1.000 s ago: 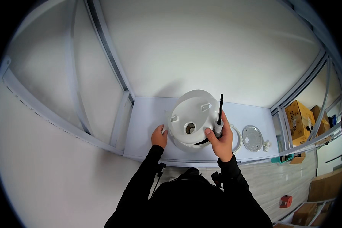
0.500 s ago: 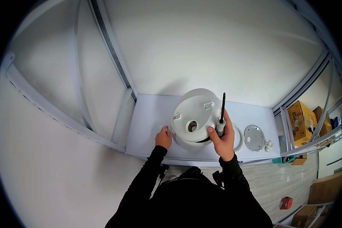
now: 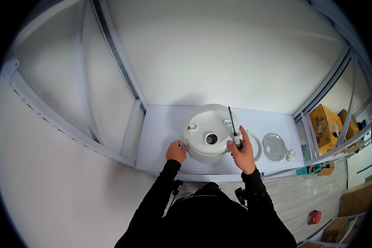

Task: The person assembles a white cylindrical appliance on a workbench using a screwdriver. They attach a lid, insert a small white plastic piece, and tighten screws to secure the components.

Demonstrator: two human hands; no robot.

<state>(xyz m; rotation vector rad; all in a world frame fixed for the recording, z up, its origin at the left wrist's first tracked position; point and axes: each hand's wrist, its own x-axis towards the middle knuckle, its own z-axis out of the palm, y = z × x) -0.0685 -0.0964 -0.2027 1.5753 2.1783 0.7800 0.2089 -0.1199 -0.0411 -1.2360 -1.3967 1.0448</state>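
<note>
A round white appliance housing (image 3: 197,136) stands on the white table, its top level, with a round hole in the middle and two small raised lugs. At its right rim, my right hand (image 3: 244,154) is closed around a screwdriver (image 3: 234,127) whose dark shaft points up and slightly left; the thumb is at the housing's edge. My left hand (image 3: 176,152) is beside the left rim with fingers curled and pinched together. What those fingers hold, if anything, I cannot make out.
Right of the housing lie a white ring (image 3: 258,147), a round perforated grey plate (image 3: 274,147) and small white parts (image 3: 290,154). Metal frame posts (image 3: 122,53) edge the table. Beyond the right end are cardboard boxes (image 3: 324,126) and a teal basket (image 3: 308,170).
The housing's tilted top has come down level, and the dark gap at its right has closed. My right hand has lowered slightly, and the screwdriver leans further left.
</note>
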